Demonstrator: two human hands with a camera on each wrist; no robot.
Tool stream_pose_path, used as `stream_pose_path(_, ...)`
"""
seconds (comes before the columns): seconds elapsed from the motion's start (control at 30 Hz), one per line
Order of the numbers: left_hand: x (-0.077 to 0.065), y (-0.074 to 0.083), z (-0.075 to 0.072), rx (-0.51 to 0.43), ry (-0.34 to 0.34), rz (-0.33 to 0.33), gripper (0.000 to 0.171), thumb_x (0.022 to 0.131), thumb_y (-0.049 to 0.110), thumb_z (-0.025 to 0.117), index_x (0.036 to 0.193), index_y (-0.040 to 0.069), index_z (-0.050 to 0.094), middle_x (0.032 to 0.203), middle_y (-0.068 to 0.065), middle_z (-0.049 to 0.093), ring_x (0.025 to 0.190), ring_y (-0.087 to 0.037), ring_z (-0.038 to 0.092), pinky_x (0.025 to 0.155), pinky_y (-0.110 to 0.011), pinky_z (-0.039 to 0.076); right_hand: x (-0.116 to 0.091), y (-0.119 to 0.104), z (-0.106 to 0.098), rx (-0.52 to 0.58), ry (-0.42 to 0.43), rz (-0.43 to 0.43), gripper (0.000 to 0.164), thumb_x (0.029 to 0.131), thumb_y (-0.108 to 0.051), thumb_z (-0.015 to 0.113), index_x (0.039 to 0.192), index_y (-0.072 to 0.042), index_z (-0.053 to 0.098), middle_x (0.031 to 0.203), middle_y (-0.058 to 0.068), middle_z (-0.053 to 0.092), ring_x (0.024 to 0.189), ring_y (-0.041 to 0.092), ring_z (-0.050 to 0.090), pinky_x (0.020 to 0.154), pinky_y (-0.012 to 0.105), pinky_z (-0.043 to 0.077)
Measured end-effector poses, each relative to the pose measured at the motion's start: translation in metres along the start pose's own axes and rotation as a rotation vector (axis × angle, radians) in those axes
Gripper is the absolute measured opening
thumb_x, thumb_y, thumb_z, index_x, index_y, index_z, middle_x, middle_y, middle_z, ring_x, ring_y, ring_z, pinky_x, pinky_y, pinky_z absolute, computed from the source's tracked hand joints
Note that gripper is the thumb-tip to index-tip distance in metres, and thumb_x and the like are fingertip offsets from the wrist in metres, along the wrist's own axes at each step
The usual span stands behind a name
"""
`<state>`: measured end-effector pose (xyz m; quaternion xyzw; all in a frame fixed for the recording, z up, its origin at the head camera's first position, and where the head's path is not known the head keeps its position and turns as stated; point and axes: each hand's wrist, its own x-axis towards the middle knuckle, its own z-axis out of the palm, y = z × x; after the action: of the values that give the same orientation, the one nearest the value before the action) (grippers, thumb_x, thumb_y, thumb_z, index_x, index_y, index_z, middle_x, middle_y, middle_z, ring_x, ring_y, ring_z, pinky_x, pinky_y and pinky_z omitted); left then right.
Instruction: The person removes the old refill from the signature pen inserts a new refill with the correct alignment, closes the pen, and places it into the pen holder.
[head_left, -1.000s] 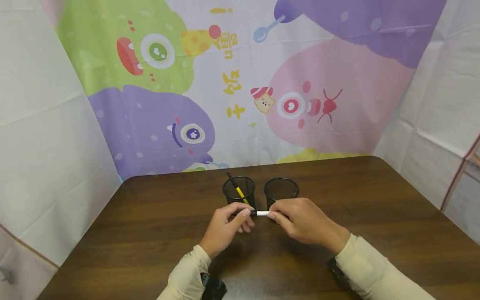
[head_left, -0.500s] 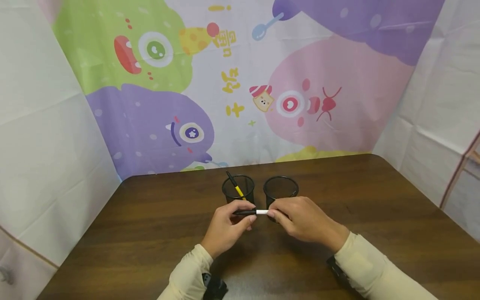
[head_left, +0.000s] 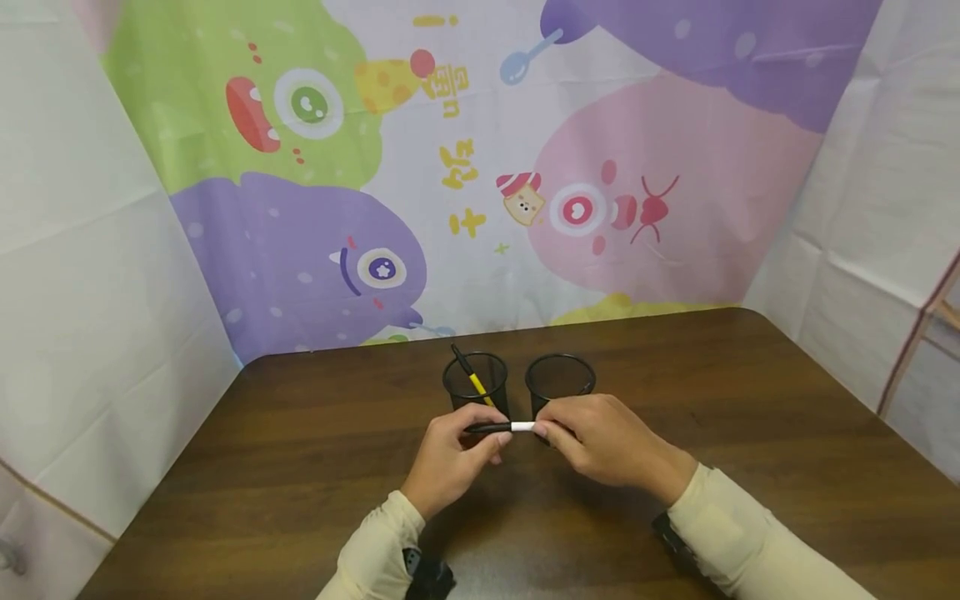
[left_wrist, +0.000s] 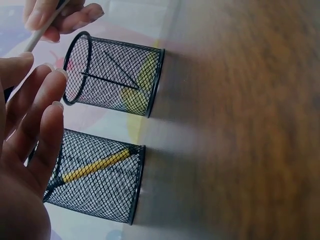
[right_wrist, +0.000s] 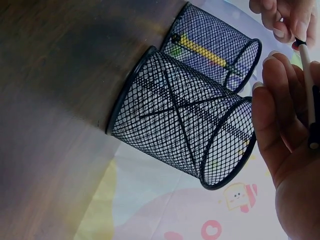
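Both hands hold one black-and-white pen (head_left: 522, 427) level above the table, in front of two cups. My left hand (head_left: 448, 460) has its thumb and fingers around the black end. On the other side, my right hand (head_left: 611, 443) pinches the white barrel; the pen's far end is hidden under its fingers in the head view. In the right wrist view the white barrel (right_wrist: 306, 70) runs between the two hands. The left black mesh cup (head_left: 455, 402) contains a yellow-and-black pen (left_wrist: 97, 165). Thin dark sticks show inside the right mesh cup (left_wrist: 117, 75).
The cups stand side by side just beyond the hands on a brown wooden table (head_left: 300, 467). Behind the table hangs a cloth (head_left: 480, 283) with cartoon monsters. White cloth sheets (head_left: 82, 267) border both sides.
The left thumb has shifted down off the pen's black end, so more of that end shows than a second ago. The right hand keeps its hold. The cups have stayed in place.
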<state>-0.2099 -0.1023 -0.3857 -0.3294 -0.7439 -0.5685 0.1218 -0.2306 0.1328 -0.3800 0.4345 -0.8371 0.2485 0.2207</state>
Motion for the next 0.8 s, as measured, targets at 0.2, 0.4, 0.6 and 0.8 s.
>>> stream_pose_path(0.2,-0.001,-0.001,0.000,-0.003,-0.001,-0.021,0.015,0.089,-0.006,0.071,0.104,-0.005,0.069,0.091,-0.013,0.071,0.065,-0.028,0.069,0.061,-0.036,0.060,0.000,-0.001,0.001,-0.014,-0.002,0.004,0.008,0.098,-0.020,0.067,0.091,-0.017,0.069,0.071,-0.017,0.050,0.057,-0.002,0.042,0.052,0.018,0.041)
stream_pose_path(0.4,-0.004,-0.001,-0.002,0.005,-0.016,-0.047,0.014,0.091,-0.004,0.071,0.105,-0.004,0.071,0.091,-0.016,0.072,0.065,-0.031,0.069,0.061,-0.036,0.060,-0.002,-0.003,0.003,0.001,-0.007,0.011,0.009,0.098,-0.021,0.067,0.091,-0.017,0.070,0.071,-0.017,0.050,0.057,-0.002,0.042,0.052,0.018,0.040)
stream_pose_path(0.6,-0.004,-0.003,-0.002,0.003,-0.023,-0.082,0.012,0.092,-0.002,0.070,0.103,-0.002,0.071,0.088,-0.015,0.073,0.067,-0.029,0.069,0.063,-0.035,0.060,-0.002,-0.002,0.003,-0.003,0.003,0.007,0.008,0.098,-0.021,0.068,0.091,-0.017,0.070,0.071,-0.017,0.051,0.057,-0.003,0.042,0.052,0.017,0.040)
stream_pose_path(0.8,-0.003,-0.015,-0.002,-0.011,-0.029,-0.085,0.009,0.095,0.003,0.068,0.103,0.001,0.071,0.085,-0.019,0.071,0.069,-0.033,0.070,0.063,-0.035,0.060,0.000,-0.001,0.003,-0.011,0.017,-0.005,0.006,0.096,-0.021,0.070,0.091,-0.017,0.070,0.072,-0.018,0.050,0.057,-0.003,0.042,0.052,0.017,0.039)
